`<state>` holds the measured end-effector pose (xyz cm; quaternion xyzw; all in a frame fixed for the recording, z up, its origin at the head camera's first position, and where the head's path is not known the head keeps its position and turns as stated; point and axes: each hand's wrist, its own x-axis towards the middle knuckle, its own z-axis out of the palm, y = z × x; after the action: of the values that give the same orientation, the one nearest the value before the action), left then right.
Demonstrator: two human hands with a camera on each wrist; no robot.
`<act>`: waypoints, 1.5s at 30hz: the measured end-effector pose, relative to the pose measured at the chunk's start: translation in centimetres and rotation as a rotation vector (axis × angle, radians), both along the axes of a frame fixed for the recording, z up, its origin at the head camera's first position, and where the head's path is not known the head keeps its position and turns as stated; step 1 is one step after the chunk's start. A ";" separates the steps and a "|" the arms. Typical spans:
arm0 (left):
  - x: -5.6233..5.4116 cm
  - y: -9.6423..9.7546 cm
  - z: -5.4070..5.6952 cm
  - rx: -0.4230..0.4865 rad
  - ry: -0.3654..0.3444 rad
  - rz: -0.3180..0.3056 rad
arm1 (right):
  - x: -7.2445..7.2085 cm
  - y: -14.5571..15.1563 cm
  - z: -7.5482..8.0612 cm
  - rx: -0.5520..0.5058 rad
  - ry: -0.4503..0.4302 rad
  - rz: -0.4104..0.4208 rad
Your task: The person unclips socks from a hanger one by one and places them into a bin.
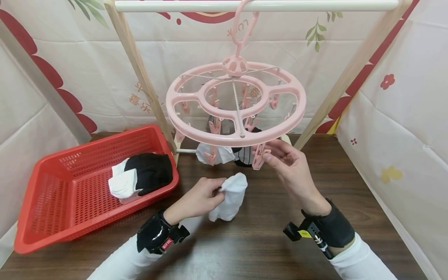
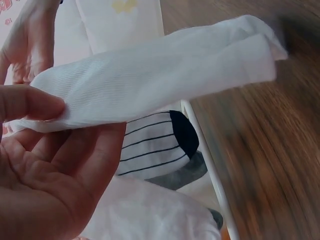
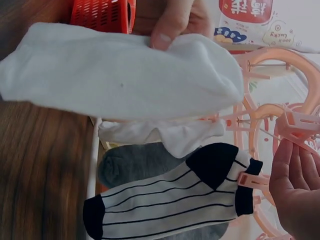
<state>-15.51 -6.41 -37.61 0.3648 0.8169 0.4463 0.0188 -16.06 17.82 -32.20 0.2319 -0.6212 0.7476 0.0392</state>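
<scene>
My left hand (image 1: 197, 199) pinches a white sock (image 1: 231, 196) near one end, thumb on top in the left wrist view; the sock dangles over the table. My right hand (image 1: 297, 175) holds a pink clothespin (image 1: 259, 157) on the near side of a round pink drying hanger (image 1: 234, 65), with thumb and fingers at the clip. Whether the clip's mouth is spread I cannot tell. A white sock with black stripes (image 3: 165, 205) hangs from another clip. Beside it hang a grey sock (image 3: 142, 162) and another white sock (image 3: 185, 135).
The hanger hooks over a white rod (image 1: 315, 5) on a wooden frame (image 1: 140, 70). At the left, a red basket (image 1: 105, 218) holds a black cloth item (image 1: 150, 173) and folded white socks (image 1: 124, 183). Printed cloth walls surround the brown table (image 1: 269, 249).
</scene>
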 end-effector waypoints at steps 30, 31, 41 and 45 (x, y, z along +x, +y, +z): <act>-1.0 -7.6 4.5 -0.012 0.129 0.268 | -0.3 1.3 0.1 -0.015 0.034 0.029; -1.0 -7.9 4.6 -0.015 0.126 0.281 | -0.3 1.3 0.1 -0.018 0.034 0.032; -0.9 -10.8 5.9 -0.083 0.048 0.400 | -0.3 1.3 0.3 -0.068 0.041 0.073; -1.2 -11.9 6.2 -0.116 0.025 0.430 | -0.3 1.4 0.1 -0.063 0.048 0.084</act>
<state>-16.74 -18.33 -31.44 0.1859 0.9005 0.3876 -0.0660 -16.39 19.25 -32.09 0.2744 -0.5860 0.7619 0.0300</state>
